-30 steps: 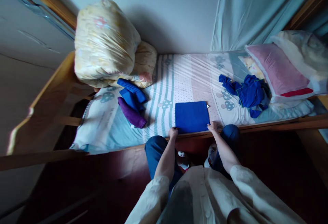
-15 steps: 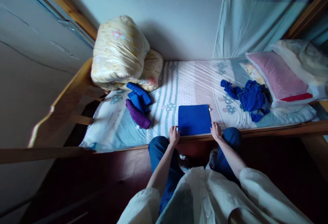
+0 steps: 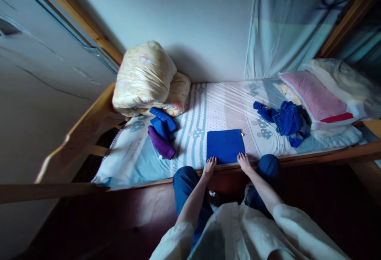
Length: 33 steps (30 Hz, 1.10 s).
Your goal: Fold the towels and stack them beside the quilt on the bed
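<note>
A blue cloth (image 3: 225, 145), folded into a flat square with a small white tag at its right side, lies near the front edge of the bed. My left hand (image 3: 210, 165) is at its near left corner, fingertips over the near edge. At the near right corner, my right hand (image 3: 244, 162) holds the same edge, its fingers on top. Both thumbs are hard to make out. Left of the square lie a purple rolled cloth (image 3: 160, 143) and blue rolled cloths (image 3: 163, 122). On the right is a crumpled pile of blue cloth (image 3: 290, 119).
The bed's patterned sheet (image 3: 193, 119) spreads beneath everything. A bundled yellow quilt (image 3: 145, 79) sits at the left end, a pink pillow (image 3: 315, 95) at the right. Wooden rails (image 3: 74, 133) frame the bed; a curtain (image 3: 274, 33) hangs at the back right.
Both hands have moved inward from the sides of the blue square onto its near corners. The view has tilted up slightly, so the bed sits lower.
</note>
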Each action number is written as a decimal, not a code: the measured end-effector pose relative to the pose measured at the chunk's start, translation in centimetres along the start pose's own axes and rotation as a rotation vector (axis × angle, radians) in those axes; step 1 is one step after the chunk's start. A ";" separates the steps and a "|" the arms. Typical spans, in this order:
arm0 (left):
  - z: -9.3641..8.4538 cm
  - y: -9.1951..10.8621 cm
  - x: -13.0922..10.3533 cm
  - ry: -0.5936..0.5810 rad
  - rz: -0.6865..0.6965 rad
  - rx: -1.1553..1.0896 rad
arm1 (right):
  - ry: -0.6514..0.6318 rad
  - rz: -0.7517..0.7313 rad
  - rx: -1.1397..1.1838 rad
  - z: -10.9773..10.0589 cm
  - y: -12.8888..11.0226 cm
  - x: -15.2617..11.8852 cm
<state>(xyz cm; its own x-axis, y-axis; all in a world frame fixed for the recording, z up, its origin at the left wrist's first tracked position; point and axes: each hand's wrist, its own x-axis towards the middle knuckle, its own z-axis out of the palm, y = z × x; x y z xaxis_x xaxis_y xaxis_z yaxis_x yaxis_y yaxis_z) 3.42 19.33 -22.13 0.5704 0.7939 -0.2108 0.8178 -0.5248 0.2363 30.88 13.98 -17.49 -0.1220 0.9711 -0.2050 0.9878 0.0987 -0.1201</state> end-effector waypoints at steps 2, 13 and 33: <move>-0.3 -0.1 0.2 0.006 0.003 -0.003 | -0.004 0.009 0.011 -0.2 0.4 0.1; -1.5 0.2 -3.5 -0.019 -0.088 -0.208 | -0.055 0.098 0.305 -0.9 2.1 -3.0; -5.2 -0.7 -1.1 0.165 -0.651 -0.582 | 0.072 0.456 0.598 -0.2 5.5 0.1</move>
<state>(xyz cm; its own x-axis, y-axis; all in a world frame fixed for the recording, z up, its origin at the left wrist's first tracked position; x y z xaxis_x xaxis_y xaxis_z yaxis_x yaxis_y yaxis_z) 1.85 20.42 -17.15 -0.0495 0.9382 -0.3426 0.7818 0.2498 0.5713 36.32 14.64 -17.97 0.3133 0.9014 -0.2990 0.7156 -0.4311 -0.5496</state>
